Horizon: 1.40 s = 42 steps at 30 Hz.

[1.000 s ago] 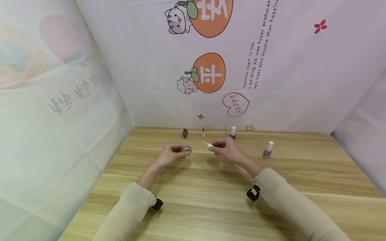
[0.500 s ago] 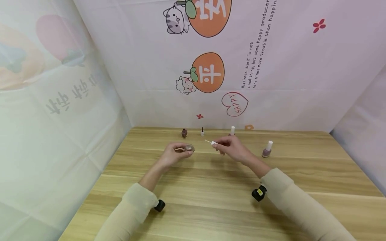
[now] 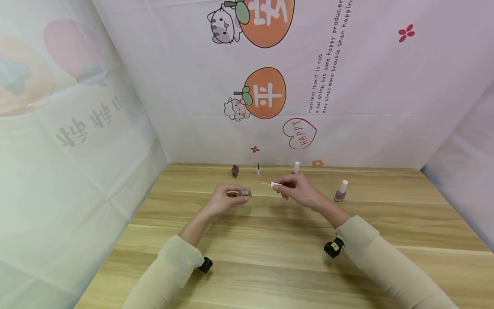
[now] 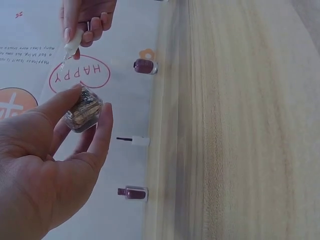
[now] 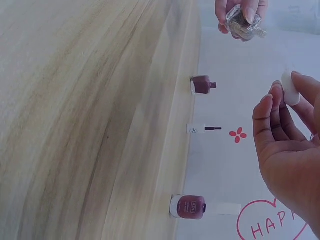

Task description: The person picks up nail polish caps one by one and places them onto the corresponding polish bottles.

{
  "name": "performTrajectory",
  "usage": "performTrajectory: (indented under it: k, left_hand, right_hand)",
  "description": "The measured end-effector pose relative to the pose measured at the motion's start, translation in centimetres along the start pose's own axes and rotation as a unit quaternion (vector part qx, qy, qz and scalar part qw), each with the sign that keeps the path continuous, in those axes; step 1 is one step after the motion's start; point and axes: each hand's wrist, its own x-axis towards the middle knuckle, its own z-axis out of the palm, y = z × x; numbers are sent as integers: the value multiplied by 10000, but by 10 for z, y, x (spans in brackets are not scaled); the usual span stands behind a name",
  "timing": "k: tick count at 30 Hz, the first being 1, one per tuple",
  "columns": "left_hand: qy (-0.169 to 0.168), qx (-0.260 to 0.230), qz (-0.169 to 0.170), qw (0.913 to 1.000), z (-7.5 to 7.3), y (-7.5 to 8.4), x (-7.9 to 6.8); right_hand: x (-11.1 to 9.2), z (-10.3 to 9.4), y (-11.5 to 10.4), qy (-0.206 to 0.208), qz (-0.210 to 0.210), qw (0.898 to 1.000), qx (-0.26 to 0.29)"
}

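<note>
My left hand (image 3: 221, 201) holds a small clear nail polish bottle (image 4: 85, 111) with glitter in it, gripped between thumb and fingers above the table. In the head view my right hand (image 3: 300, 191) is a short way to its right. Its thumb and fingers pinch a white nail polish cap (image 3: 275, 184). From the cap a thin brush (image 4: 64, 62) with glitter on it points toward the bottle, apart from it. In the right wrist view the cap is partly covered by the fingers, and the glittery bottle shows at the top.
Along the back of the wooden table (image 3: 247, 266) stand an uncapped dark nail polish bottle (image 3: 235, 171) and a white cap (image 3: 258, 171) with its brush upward. A capped bottle (image 3: 296, 167) is partly behind the right hand. Another capped mauve bottle (image 3: 340, 195) stands farther right.
Both hands have shifted slightly right, the glittery bottle and the cap with them. The brush has turned from slanting upward to nearly level. The bottles on the table have stayed in place.
</note>
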Motion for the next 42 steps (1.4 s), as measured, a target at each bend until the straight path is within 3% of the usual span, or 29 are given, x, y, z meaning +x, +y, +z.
performTrajectory:
  k: [8,26,35,42]
  left_hand:
    - [-58,581,241,9980,4,-2,2]
    - [17,538,381,9978,14,6,0]
    - [142,488,310,9982,19,10,-2]
    - [37,471,222,9986,20,15,-3]
  right_hand:
    - [-2,-3,-1,-118,-156,9997,153]
    - [-4,-5,-6,-252,-169,9983,498]
    - [-12,-5,-36,-244,-207,9980,545]
    - [-13,-3,-39,-206,-220,9983,498]
